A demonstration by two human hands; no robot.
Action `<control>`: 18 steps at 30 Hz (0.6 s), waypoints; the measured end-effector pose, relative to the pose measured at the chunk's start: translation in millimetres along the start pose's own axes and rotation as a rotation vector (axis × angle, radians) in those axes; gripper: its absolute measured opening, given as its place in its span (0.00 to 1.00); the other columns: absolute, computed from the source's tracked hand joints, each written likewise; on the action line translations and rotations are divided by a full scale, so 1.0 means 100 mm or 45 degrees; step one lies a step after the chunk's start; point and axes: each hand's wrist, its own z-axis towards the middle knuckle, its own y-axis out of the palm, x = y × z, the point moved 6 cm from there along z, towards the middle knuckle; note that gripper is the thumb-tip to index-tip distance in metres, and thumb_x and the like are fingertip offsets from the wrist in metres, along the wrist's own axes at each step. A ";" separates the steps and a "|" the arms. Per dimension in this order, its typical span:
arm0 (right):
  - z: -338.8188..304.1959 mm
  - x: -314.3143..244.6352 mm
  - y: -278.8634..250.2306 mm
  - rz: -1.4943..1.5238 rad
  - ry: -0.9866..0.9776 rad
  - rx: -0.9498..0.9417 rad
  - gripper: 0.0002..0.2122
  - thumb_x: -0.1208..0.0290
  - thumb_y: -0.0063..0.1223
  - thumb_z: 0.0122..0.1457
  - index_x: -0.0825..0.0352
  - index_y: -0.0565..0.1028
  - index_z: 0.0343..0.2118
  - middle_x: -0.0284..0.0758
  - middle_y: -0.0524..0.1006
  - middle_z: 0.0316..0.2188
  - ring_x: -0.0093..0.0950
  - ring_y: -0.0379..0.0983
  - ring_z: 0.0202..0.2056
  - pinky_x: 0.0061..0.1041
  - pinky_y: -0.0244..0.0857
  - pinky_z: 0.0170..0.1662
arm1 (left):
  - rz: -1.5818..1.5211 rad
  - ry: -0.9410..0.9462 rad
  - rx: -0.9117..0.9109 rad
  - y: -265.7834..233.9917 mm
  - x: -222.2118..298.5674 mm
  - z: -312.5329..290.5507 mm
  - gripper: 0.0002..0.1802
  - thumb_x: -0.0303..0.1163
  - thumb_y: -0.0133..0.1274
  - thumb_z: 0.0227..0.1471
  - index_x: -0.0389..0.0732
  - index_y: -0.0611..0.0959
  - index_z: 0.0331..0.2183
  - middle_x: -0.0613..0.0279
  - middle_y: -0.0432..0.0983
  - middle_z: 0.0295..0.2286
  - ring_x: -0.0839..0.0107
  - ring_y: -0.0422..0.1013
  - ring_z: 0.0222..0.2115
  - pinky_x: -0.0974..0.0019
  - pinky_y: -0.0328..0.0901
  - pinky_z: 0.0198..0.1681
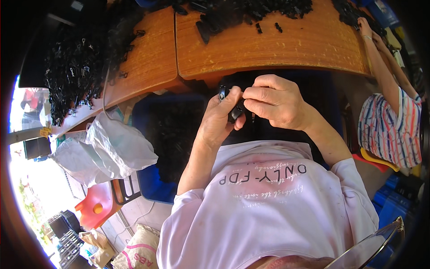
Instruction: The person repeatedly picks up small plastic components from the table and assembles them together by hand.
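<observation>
In front of my chest, just short of the table edge, my left hand (218, 113) is closed round a small, glossy black plastic part (235, 113). Its upper end sticks out above my thumb, and my fingers cover much of the rest. My right hand (280, 103) meets it from the right, thumb and fingertips pinched together at the part's side. Whatever lies between those right fingertips is too small and covered to name.
Heaps of black plastic pieces (251, 11) lie on the brown wooden table (286, 47), more (74, 67) at the left. Below stands a blue bin (150, 184) of dark pieces beside white plastic bags (118, 143). A co-worker in a striped shirt (389, 127) reaches onto the table at right.
</observation>
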 end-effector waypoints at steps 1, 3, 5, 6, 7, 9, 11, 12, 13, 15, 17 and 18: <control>-0.01 0.01 -0.01 0.010 0.011 -0.025 0.12 0.82 0.62 0.43 0.63 0.81 0.33 0.30 0.81 0.36 0.35 0.78 0.38 0.29 0.76 0.35 | -0.046 0.006 -0.029 0.02 0.00 -0.01 0.22 0.47 0.59 0.63 0.34 0.80 0.41 0.59 0.78 0.26 0.74 0.70 0.16 0.73 0.64 0.17; -0.03 0.06 -0.02 0.121 0.124 -0.021 0.12 0.83 0.61 0.45 0.64 0.81 0.35 0.32 0.82 0.37 0.36 0.78 0.39 0.30 0.77 0.36 | 0.083 0.060 -0.067 0.05 0.02 -0.02 0.25 0.49 0.60 0.61 0.34 0.80 0.40 0.56 0.80 0.26 0.73 0.71 0.16 0.70 0.65 0.18; -0.07 0.18 0.00 0.346 0.313 -0.004 0.11 0.84 0.57 0.54 0.65 0.81 0.40 0.35 0.83 0.37 0.36 0.78 0.38 0.31 0.75 0.38 | 0.238 0.104 -0.037 0.09 0.06 -0.03 0.27 0.50 0.61 0.60 0.32 0.79 0.39 0.50 0.83 0.28 0.72 0.73 0.17 0.69 0.66 0.19; -0.07 0.21 -0.03 0.331 0.303 0.005 0.11 0.84 0.57 0.54 0.65 0.81 0.40 0.35 0.83 0.37 0.36 0.78 0.38 0.31 0.75 0.38 | 0.247 0.115 -0.050 0.09 0.06 -0.02 0.27 0.50 0.61 0.60 0.32 0.79 0.39 0.50 0.83 0.28 0.72 0.73 0.17 0.69 0.66 0.19; -0.08 0.29 -0.08 0.361 0.419 0.077 0.11 0.84 0.56 0.57 0.65 0.81 0.41 0.36 0.83 0.36 0.35 0.79 0.38 0.29 0.74 0.38 | 0.260 0.137 0.022 0.02 0.05 0.01 0.25 0.49 0.61 0.61 0.32 0.78 0.39 0.51 0.83 0.27 0.72 0.73 0.17 0.71 0.66 0.19; -0.14 0.48 -0.18 0.351 0.681 0.118 0.09 0.83 0.54 0.62 0.65 0.81 0.42 0.37 0.83 0.36 0.33 0.79 0.35 0.27 0.72 0.38 | 0.282 0.177 0.139 -0.02 0.10 -0.02 0.20 0.43 0.60 0.61 0.33 0.78 0.37 0.51 0.82 0.25 0.73 0.72 0.16 0.74 0.64 0.19; -0.25 0.82 -0.21 0.236 0.784 0.256 0.06 0.80 0.54 0.64 0.67 0.81 0.42 0.37 0.82 0.35 0.29 0.79 0.34 0.26 0.72 0.36 | 0.356 0.304 0.203 0.00 0.21 -0.05 0.20 0.42 0.61 0.61 0.33 0.77 0.37 0.51 0.82 0.25 0.74 0.72 0.16 0.73 0.64 0.19; -0.30 1.01 -0.22 0.206 0.858 0.327 0.06 0.78 0.54 0.65 0.67 0.81 0.42 0.37 0.82 0.35 0.28 0.79 0.34 0.26 0.71 0.35 | 0.418 0.429 0.288 -0.01 0.30 -0.09 0.19 0.41 0.61 0.61 0.32 0.77 0.37 0.51 0.82 0.25 0.74 0.71 0.15 0.73 0.64 0.19; -0.35 1.22 -0.25 0.122 0.958 0.318 0.06 0.77 0.55 0.65 0.67 0.80 0.42 0.37 0.82 0.34 0.27 0.79 0.33 0.26 0.71 0.34 | 0.411 0.529 0.308 -0.01 0.38 -0.08 0.18 0.39 0.60 0.62 0.31 0.77 0.38 0.50 0.82 0.25 0.74 0.71 0.14 0.73 0.65 0.19; -0.52 1.68 -0.30 -0.087 0.957 0.434 0.08 0.72 0.59 0.64 0.67 0.80 0.43 0.37 0.81 0.35 0.28 0.79 0.32 0.28 0.72 0.35 | 0.424 0.725 0.405 -0.01 0.62 -0.01 0.15 0.34 0.59 0.62 0.31 0.76 0.38 0.50 0.82 0.26 0.72 0.74 0.17 0.72 0.68 0.22; -0.48 1.85 -0.23 -0.260 1.041 0.352 0.09 0.70 0.60 0.64 0.66 0.80 0.44 0.37 0.81 0.36 0.30 0.79 0.32 0.30 0.72 0.36 | 0.422 0.873 0.511 -0.08 0.87 0.17 0.13 0.31 0.59 0.61 0.30 0.76 0.39 0.50 0.83 0.27 0.71 0.76 0.19 0.72 0.70 0.24; -0.48 1.92 -0.21 -0.453 1.143 0.265 0.10 0.67 0.61 0.64 0.66 0.81 0.44 0.37 0.81 0.36 0.32 0.78 0.32 0.33 0.73 0.37 | 0.515 0.993 0.602 -0.14 1.03 0.26 0.12 0.28 0.59 0.60 0.29 0.76 0.40 0.51 0.82 0.28 0.70 0.78 0.23 0.71 0.72 0.27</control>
